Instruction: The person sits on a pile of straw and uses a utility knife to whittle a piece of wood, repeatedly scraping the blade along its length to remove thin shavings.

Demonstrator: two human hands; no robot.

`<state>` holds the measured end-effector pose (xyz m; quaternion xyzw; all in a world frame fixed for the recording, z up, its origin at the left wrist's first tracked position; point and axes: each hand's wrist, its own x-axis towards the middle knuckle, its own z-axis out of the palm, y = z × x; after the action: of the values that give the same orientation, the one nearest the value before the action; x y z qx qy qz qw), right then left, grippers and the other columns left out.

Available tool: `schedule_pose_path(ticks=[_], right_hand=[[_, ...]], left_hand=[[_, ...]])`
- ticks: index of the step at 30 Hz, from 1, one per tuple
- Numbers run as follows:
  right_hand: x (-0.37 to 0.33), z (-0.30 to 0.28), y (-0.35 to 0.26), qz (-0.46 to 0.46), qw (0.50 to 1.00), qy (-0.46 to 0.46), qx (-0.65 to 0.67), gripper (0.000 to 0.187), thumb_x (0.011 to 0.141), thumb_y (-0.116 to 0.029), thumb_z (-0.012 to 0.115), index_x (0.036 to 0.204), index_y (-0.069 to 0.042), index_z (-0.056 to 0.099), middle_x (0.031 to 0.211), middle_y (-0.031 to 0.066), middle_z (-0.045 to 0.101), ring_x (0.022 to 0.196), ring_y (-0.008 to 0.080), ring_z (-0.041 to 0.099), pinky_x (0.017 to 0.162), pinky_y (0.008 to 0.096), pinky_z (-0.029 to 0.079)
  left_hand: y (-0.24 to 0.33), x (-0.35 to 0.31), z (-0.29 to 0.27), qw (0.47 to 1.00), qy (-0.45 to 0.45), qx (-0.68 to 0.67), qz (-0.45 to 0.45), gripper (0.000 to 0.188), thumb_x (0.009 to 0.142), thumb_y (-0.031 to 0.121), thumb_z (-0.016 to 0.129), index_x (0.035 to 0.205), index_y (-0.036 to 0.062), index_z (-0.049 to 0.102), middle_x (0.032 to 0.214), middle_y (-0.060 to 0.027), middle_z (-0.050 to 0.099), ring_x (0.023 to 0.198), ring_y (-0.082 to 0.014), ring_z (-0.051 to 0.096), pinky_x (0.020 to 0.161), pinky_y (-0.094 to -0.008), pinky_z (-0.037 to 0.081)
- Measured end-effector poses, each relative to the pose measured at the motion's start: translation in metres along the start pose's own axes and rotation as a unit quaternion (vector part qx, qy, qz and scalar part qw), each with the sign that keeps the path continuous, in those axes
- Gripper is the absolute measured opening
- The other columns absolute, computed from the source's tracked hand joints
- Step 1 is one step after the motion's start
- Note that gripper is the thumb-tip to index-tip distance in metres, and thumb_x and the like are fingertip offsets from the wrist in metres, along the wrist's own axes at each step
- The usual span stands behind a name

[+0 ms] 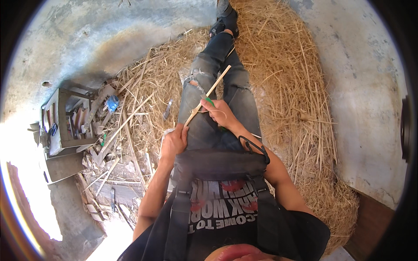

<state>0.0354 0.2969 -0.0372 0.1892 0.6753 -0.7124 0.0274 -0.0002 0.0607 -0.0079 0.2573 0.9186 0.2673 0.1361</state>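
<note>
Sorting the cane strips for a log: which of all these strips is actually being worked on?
The pale strip slanting across the lap: both hands grip it, left hand at its lower end, right hand midway. The others lie loose on the ground.

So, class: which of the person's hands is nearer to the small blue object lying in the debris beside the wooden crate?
Left. The left hand grips the stick's lower end, on the side of the blue object. The right hand holds the stick farther away, over the lap.
</note>
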Motion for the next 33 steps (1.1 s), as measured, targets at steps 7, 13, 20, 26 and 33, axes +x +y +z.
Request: schedule_pose_path(ticks=[7, 13, 20, 26, 33], right_hand=[[0.004, 0.006, -0.006, -0.067, 0.983, -0.029, -0.170, 0.037, 0.087, -0.036, 0.083, 0.086, -0.001, 0.076, 0.061, 0.0115, 0.059, 0.059, 0.0180, 0.056, 0.060, 0.0389, 0.043], [-0.004, -0.008, -0.007, -0.083, 0.976, -0.172, -0.101, 0.021, 0.088, -0.022, 0.083, 0.090, -0.002, 0.078, 0.075, 0.0070, 0.072, 0.071, 0.0134, 0.065, 0.069, 0.0326, 0.051], [-0.018, -0.013, -0.023, -0.090, 0.985, -0.079, -0.128, 0.028, 0.094, -0.031, 0.077, 0.095, -0.003, 0.076, 0.082, 0.0079, 0.076, 0.080, 0.0160, 0.070, 0.074, 0.0330, 0.053], [0.022, -0.063, -0.001, -0.053, 0.919, 0.229, -0.317, 0.058, 0.107, -0.053, 0.046, 0.109, -0.002, 0.074, 0.087, 0.0253, 0.073, 0.087, 0.0466, 0.070, 0.077, 0.0517, 0.055], [0.037, -0.053, -0.021, -0.001, 0.898, 0.218, -0.381, 0.064, 0.110, -0.052, 0.038, 0.103, 0.000, 0.075, 0.092, 0.0299, 0.072, 0.092, 0.0519, 0.068, 0.081, 0.0580, 0.054]], left_hand=[[0.000, -0.003, 0.002, 1.000, 0.002, 0.017, -0.007, 0.023, 0.107, 0.032, 0.056, 0.101, 0.0098, 0.058, 0.073, -0.0257, 0.067, 0.071, -0.0520, 0.066, 0.060, -0.0602, 0.050], [0.001, 0.003, 0.003, 0.999, -0.011, -0.019, -0.024, 0.025, 0.107, 0.030, 0.056, 0.101, 0.0060, 0.060, 0.078, -0.0278, 0.067, 0.077, -0.0537, 0.065, 0.064, -0.0605, 0.050], [-0.011, 0.008, -0.011, 0.995, -0.051, -0.090, -0.006, 0.026, 0.107, 0.028, 0.057, 0.099, 0.0041, 0.061, 0.075, -0.0293, 0.064, 0.075, -0.0527, 0.064, 0.062, -0.0572, 0.048], [-0.007, 0.002, -0.016, 0.998, -0.034, -0.052, -0.001, 0.024, 0.107, 0.027, 0.057, 0.098, 0.0053, 0.061, 0.073, -0.0286, 0.064, 0.072, -0.0522, 0.064, 0.060, -0.0571, 0.048], [-0.009, -0.002, -0.007, 0.999, -0.014, -0.035, -0.010, 0.023, 0.106, 0.028, 0.058, 0.097, 0.0061, 0.061, 0.074, -0.0282, 0.065, 0.072, -0.0532, 0.064, 0.059, -0.0591, 0.048]])
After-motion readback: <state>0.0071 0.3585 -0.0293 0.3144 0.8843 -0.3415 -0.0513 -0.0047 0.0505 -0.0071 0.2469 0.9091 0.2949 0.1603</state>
